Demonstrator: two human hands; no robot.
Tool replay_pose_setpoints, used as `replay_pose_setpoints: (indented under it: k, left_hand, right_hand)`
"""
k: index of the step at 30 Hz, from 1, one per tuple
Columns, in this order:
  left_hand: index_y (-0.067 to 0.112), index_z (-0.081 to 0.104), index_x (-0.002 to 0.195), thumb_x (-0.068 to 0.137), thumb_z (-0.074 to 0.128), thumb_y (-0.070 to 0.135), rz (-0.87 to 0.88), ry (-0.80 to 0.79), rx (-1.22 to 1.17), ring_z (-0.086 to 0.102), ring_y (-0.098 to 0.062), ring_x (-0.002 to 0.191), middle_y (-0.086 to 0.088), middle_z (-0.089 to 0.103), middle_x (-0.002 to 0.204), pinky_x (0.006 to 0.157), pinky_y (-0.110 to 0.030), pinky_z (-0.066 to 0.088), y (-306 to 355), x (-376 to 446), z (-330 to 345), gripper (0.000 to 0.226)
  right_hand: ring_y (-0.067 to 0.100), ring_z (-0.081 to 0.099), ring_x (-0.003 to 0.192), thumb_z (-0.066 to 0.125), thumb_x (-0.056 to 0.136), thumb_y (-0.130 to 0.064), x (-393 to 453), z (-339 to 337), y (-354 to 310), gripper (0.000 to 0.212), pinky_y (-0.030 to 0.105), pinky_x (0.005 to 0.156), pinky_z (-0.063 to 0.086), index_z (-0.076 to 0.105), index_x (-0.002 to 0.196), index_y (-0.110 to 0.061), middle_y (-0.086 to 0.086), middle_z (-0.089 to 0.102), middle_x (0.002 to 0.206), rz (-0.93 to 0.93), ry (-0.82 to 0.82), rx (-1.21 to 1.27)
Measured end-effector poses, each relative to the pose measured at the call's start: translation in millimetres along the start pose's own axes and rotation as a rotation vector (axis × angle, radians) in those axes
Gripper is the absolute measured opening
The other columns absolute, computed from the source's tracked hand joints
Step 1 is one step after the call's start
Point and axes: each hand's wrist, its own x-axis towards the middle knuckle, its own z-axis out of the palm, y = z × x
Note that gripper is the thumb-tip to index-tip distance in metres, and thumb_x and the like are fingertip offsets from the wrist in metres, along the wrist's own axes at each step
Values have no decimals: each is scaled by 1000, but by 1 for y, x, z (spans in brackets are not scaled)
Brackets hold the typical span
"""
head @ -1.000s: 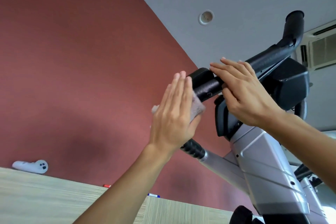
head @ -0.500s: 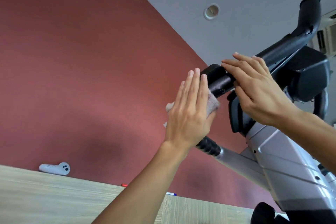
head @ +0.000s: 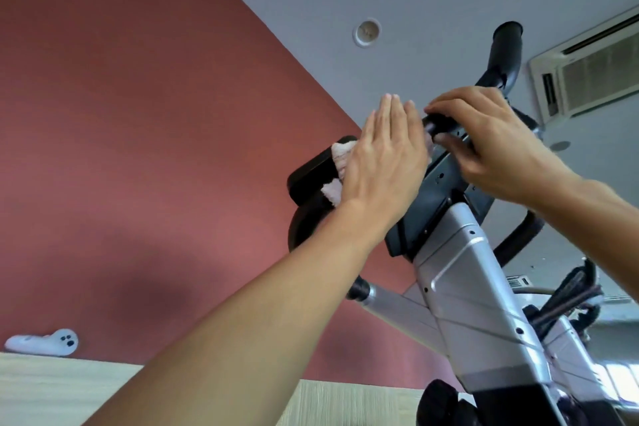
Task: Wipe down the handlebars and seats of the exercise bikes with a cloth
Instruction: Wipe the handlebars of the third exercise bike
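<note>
Seen from below, the exercise bike has a silver frame (head: 477, 304) and a black handlebar (head: 505, 59) curving up to the right, with its other end (head: 311, 176) at the left. My left hand (head: 383, 162) is flat, fingers straight, and presses a pale cloth (head: 340, 156) against the handlebar near its middle. The cloth pokes out on the left side of the palm. My right hand (head: 491, 142) sits just right of it, fingers curled over the bar and thumb underneath. A dark console (head: 425, 204) hangs below both hands.
A white controller (head: 45, 342) lies on a wooden top (head: 52, 387) at the lower left, against a red wall. A ceiling air-conditioning unit (head: 587, 76) and a round ceiling fitting (head: 367, 32) are overhead. Black cables (head: 567, 294) hang at the bike's right side.
My left hand has slid the cloth along the bar toward the right hand, so the two nearly touch. My right hand's fingers have curled round the bar. The camera has shifted.
</note>
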Motion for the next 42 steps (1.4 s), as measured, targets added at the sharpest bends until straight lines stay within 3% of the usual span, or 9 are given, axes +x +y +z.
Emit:
replay_pose_setpoints:
  k: [3,8,14,17,21,27,35,39,42]
  left_hand:
    - [-8,38,150,106,44,34,25,-3,18,42,-37,145,-29,46,152,120,-41,37,-4,-8,-1,61]
    - [-9,34,152,104,57,17,-20,39,109,41,-36,147,-28,40,156,118,-40,40,-39,-67,-3,59]
    - [-10,33,151,108,49,28,-10,28,137,43,-37,145,-29,41,155,117,-43,41,-16,-38,3,60]
    - [-5,47,144,105,50,39,5,59,61,67,-27,113,-18,63,134,94,-33,55,6,-7,8,59]
    - [7,62,131,95,57,51,-64,141,85,63,-13,79,1,66,97,68,-25,50,12,-3,6,57]
    - [14,63,114,94,63,50,-96,113,25,58,-13,71,3,60,87,63,-25,47,8,-6,-1,42]
    - [19,60,101,86,72,51,-136,-127,-44,60,-14,70,3,58,83,57,-26,29,4,5,-29,38]
    - [15,59,111,99,57,44,-184,-183,-215,58,-19,76,0,55,87,60,-31,40,2,8,-31,31]
    - [15,63,115,97,63,44,-180,-275,-323,58,-18,77,1,54,90,64,-31,44,-5,10,-37,34]
  right_hand:
    - [35,46,131,62,93,0,-6,-11,13,44,41,114,35,57,137,-3,13,58,136,59,25,-2]
    - [28,42,135,63,96,-5,-3,-24,13,45,29,113,26,57,140,-6,8,54,142,73,-35,-11]
    - [27,37,137,65,95,-8,5,-31,18,54,36,118,27,49,147,-9,7,49,144,67,-172,-21]
    - [27,24,151,62,98,-15,5,-29,13,62,39,125,15,38,154,-8,9,41,154,32,-227,-91]
    - [25,7,158,53,104,-23,6,-29,3,62,45,127,0,26,159,-9,8,32,161,63,-294,-151]
    - [27,32,147,52,104,-39,13,-34,-3,56,48,126,-4,39,152,-13,6,45,144,43,-319,-256]
    - [27,52,123,45,100,-38,29,-37,4,35,47,127,1,52,125,-14,3,59,116,-1,-362,-224]
    - [28,59,101,48,97,-40,34,-27,14,31,38,127,6,59,103,-12,1,62,93,-29,-269,-136]
    - [29,59,96,57,94,-42,40,-29,20,32,38,127,15,63,102,-11,2,63,90,-2,-275,0]
